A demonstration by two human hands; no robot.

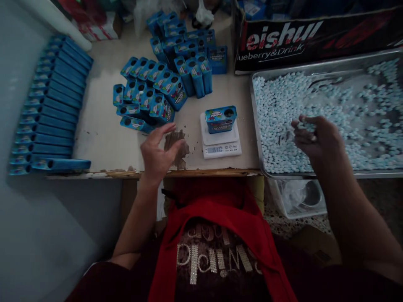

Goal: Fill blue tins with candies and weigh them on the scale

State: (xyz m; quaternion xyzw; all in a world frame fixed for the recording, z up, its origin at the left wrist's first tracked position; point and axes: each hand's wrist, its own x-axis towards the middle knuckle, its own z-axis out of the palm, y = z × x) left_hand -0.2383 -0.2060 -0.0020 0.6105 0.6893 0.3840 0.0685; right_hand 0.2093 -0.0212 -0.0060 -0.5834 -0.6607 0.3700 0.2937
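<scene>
Apron: a red apron (217, 235) hangs nearest, below the table edge.
Left hand: the left hand (159, 153) hovers open, fingers spread, grasping nothing, over the worn near edge of the table (100, 134), just left of the scale.
Right hand: the right hand (315, 136) hangs over the tray, fingers curled around a few pale candies (307, 125).
Scale: a white scale (221, 142) sits at centre, between the hands, its display lit.
Tin: one blue tin (221, 119) rests on the scale, its hole facing up.
Tray: a metal tray (256, 126) at right holds loose pale-blue candies spread across its floor.
Tin pile: more blue tins (157, 90) crowd the table farther back, left of centre.
Lids: blue lids (52, 105) lie in a row at far left.
Box: a printed carton (315, 37) stands behind the tray.
</scene>
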